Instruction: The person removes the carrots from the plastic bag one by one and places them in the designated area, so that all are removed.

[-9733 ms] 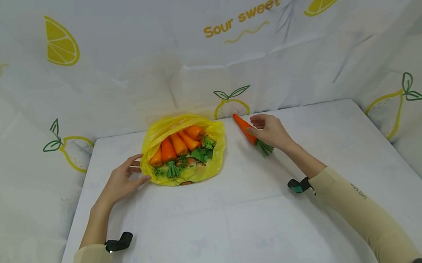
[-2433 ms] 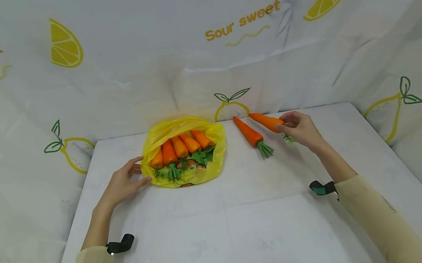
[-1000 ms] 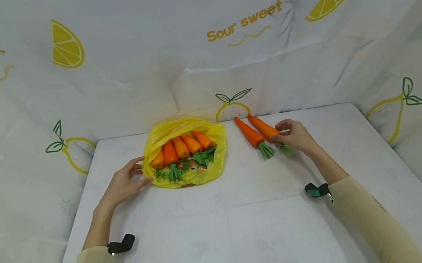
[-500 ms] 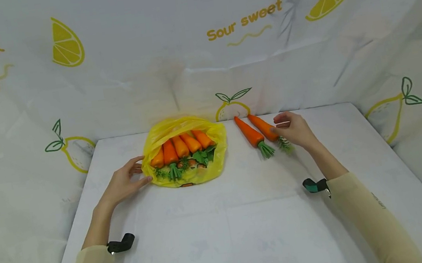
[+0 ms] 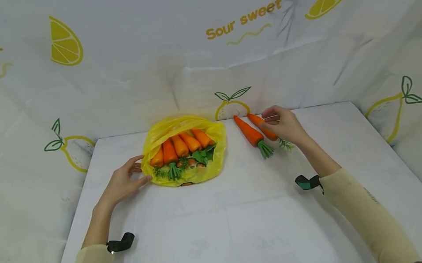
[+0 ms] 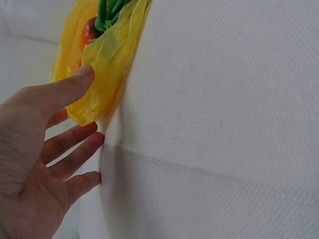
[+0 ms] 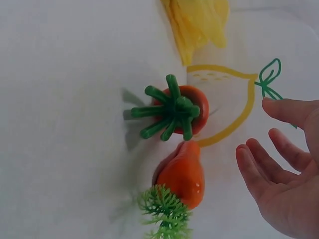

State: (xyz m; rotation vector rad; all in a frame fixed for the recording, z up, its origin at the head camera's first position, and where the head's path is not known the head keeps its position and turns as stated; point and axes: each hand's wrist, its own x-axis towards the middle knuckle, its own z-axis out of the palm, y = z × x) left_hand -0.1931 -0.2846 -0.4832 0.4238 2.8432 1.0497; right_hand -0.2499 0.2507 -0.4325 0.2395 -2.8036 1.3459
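Observation:
A yellow plastic bag lies on its side with its mouth facing me, holding several orange carrots with green tops. My left hand rests against its left edge, fingers apart; in the left wrist view the thumb touches the yellow plastic. To the right of the bag lies a carrot with a thick green stalk top. Beside it is a second carrot with feathery leaves. Over that one hovers my right hand, fingers loosely bent and holding nothing; the right wrist view shows it apart from both carrots.
A white cloth covers the table. Behind it rises a white sheet printed with lemons and lettering, close to the carrots' tips. Green leaves show at the bag's mouth.
A second carrot has come out of the bag and now lies right of the first. My right hand has let go of it and shifted slightly up and left. The left hand keeps its place.

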